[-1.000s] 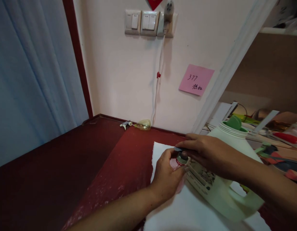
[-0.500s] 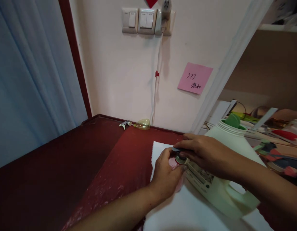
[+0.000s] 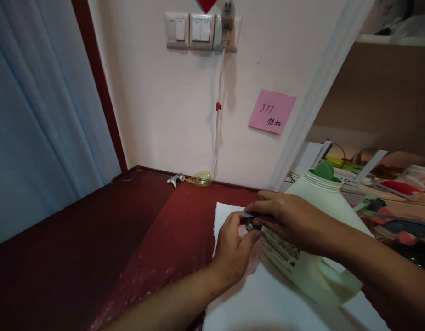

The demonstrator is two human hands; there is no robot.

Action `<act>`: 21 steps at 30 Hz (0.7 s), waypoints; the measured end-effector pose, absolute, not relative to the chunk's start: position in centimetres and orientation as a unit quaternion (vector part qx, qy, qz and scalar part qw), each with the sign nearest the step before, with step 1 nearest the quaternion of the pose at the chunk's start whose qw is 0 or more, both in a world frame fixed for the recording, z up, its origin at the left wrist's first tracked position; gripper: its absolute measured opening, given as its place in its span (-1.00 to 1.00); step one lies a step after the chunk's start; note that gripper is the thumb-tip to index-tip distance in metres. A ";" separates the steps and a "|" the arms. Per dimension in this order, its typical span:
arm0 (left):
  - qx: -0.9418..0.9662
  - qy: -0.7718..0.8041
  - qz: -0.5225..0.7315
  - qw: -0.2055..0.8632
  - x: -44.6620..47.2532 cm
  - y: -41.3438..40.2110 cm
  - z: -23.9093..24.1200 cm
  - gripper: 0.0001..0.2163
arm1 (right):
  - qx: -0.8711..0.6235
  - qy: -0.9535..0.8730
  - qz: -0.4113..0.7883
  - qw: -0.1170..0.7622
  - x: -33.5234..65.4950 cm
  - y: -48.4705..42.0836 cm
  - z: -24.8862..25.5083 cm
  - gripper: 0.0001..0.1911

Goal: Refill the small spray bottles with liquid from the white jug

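Note:
My left hand [image 3: 233,250] is wrapped round a small pink bottle [image 3: 252,258], holding it upright on a white sheet [image 3: 267,303]. My right hand [image 3: 288,220] reaches across from the right, its fingertips pinched on a small dark cap [image 3: 251,216] at the bottle's top. Most of the bottle is hidden by my fingers. Right behind both hands stands a large pale green jug [image 3: 319,239] with a printed label, a handle and a green lid [image 3: 323,171].
A dark red tabletop [image 3: 95,248] runs to the wall corner, where a small yellowish spray bottle [image 3: 195,179] lies. Wall switches [image 3: 191,30], a hanging cord [image 3: 217,110] and a pink note [image 3: 272,111] are above. A cluttered shelf [image 3: 388,184] is at right, a blue curtain [image 3: 40,115] at left.
The view has drifted slightly right and down, shifting everything leftward in frame. Both hands stay on the small bottle and its cap with little visible movement.

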State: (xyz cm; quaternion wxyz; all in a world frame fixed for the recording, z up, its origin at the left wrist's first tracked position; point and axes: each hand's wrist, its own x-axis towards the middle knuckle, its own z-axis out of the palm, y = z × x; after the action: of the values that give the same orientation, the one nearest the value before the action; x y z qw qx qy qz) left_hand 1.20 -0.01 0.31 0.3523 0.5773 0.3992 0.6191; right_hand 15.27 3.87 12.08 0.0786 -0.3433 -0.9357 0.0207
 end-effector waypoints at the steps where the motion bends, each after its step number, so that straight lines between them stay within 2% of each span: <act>1: 0.593 0.397 0.614 0.337 1.1 -0.1 0.2 -0.87 | -0.345 -0.935 0.020 0.076 15.3 3.8 12.1 -0.73; 6: 0.613 0.386 0.602 0.337 1.0 -0.3 0.1 -0.87 | -0.348 -0.935 0.028 0.067 15.2 3.8 12.3 -0.71; 10: 0.552 0.415 0.604 0.397 1.3 0.1 0.9 -0.61 | -0.351 -0.934 0.032 0.061 15.1 3.6 12.5 -0.69; 14: 0.548 0.433 0.598 0.393 1.4 0.6 1.4 -0.72 | -0.353 -0.934 0.030 0.052 15.0 3.6 12.5 -0.65; 21: 0.602 0.408 0.589 0.353 1.1 -0.1 0.4 -0.87 | -0.347 -0.935 0.028 0.062 15.2 3.8 12.2 -0.72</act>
State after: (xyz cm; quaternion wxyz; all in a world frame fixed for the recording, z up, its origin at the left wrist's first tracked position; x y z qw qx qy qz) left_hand 1.08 -0.14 0.40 0.3532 0.6016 0.4083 0.5887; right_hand 15.22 3.80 12.18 0.0619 -0.3470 -0.9354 0.0282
